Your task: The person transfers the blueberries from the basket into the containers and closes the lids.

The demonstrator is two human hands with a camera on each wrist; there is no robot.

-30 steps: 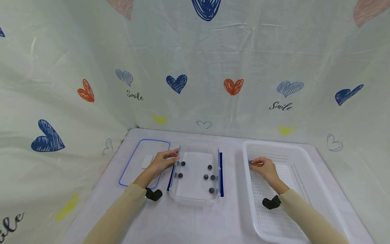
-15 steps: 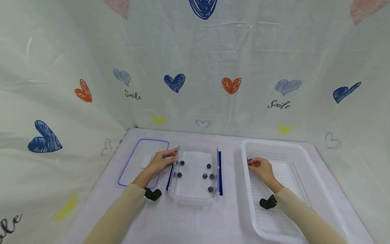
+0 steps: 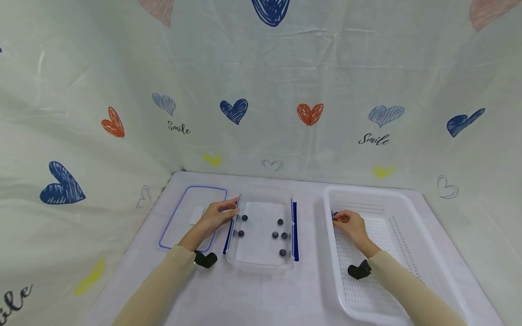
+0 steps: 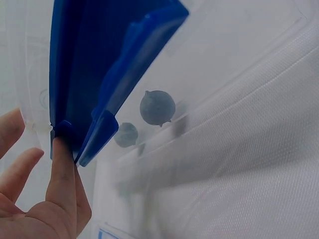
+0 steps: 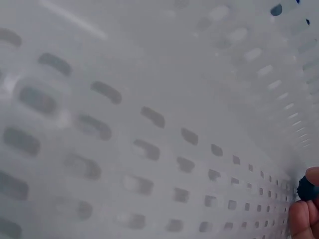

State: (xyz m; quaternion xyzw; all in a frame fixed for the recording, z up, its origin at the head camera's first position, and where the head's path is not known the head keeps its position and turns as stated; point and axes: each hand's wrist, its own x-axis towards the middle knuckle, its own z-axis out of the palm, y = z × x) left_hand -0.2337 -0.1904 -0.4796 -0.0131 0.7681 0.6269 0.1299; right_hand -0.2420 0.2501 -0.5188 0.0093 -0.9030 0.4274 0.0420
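Observation:
My left hand (image 3: 215, 218) rests against the left side of a clear plastic box (image 3: 258, 267). In the left wrist view its fingers (image 4: 64, 174) touch the box's blue latch flap (image 4: 79, 74), which hangs outward. Several small dark balls (image 3: 280, 222) lie apart on the box floor; two (image 4: 157, 107) show through its wall, with tiny points on their surface. Over at the inner left wall of a white perforated basket (image 3: 340, 290), my right hand (image 3: 353, 227) pinches a small dark blue ball (image 5: 305, 190) between thumb and fingertips. The fingers partly hide this ball.
A clear lid with a blue rim (image 3: 173, 217) lies on the white-covered table (image 3: 253, 303), left of the box and partly under my left arm. Another blue flap (image 3: 295, 231) hangs on the box's right side. A heart-printed curtain (image 3: 269, 68) stands behind the table.
My right hand has shifted very slightly along the basket's left wall, still pinching the ball. The left hand and the balls in the box keep their places; the head view tilted a little.

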